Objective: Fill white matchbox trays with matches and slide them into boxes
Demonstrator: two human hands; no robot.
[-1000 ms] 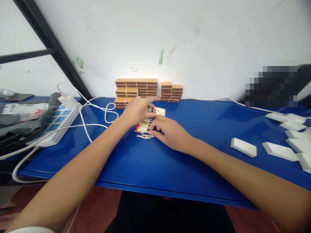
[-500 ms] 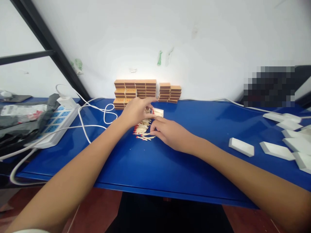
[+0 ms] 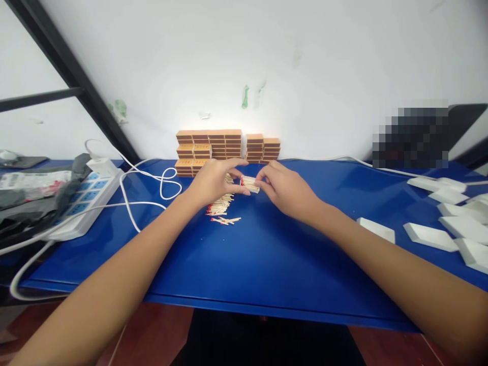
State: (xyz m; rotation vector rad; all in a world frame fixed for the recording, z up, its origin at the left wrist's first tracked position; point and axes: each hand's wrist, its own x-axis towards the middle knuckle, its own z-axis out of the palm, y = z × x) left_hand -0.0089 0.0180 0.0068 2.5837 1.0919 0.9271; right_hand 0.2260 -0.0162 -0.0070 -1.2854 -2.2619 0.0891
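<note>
A small white tray filled with matches (image 3: 250, 184) lies between my two hands on the blue table. My left hand (image 3: 219, 179) has its thumb and fingers spread around the tray's left end; whether they press on it is hard to tell. At the right end, the fingertips of my right hand (image 3: 280, 185) are pinched together at the tray and match ends. A heap of red-tipped matches (image 3: 221, 205) lies beneath and in front of my left hand, with a few loose matches (image 3: 225, 220) nearer the front.
Stacked matchboxes (image 3: 224, 140) stand against the wall, beside a smaller stack (image 3: 254, 146). On the left are a power strip (image 3: 89, 201), white cables and grey plastic bags (image 3: 41, 190). White blocks (image 3: 430, 237) lie at the right, near a dark blurred object.
My right hand has moved from the loose matches up to the right end of the match tray. My left hand's fingers remain around the tray. The view has shifted slightly.
</note>
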